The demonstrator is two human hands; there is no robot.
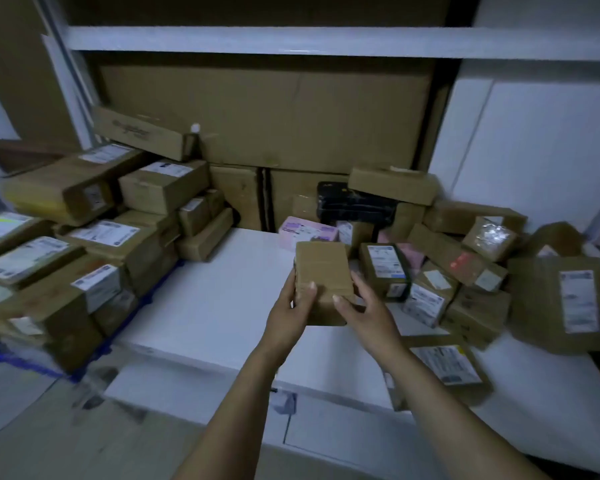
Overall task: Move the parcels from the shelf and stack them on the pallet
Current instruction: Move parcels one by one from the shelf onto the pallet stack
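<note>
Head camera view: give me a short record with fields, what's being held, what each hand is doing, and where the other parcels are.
held item: small brown parcel, no label showing
left hand: grips the parcel's left edge, thumb on top
right hand: holds its near right corner, fingers curled round it
position: over the bare part of the white shelf
pallet: blue pallet at left, labelled parcels stacked on it
shelf pile: loose parcels at right, with a pink box and a black-wrapped parcel
</note>
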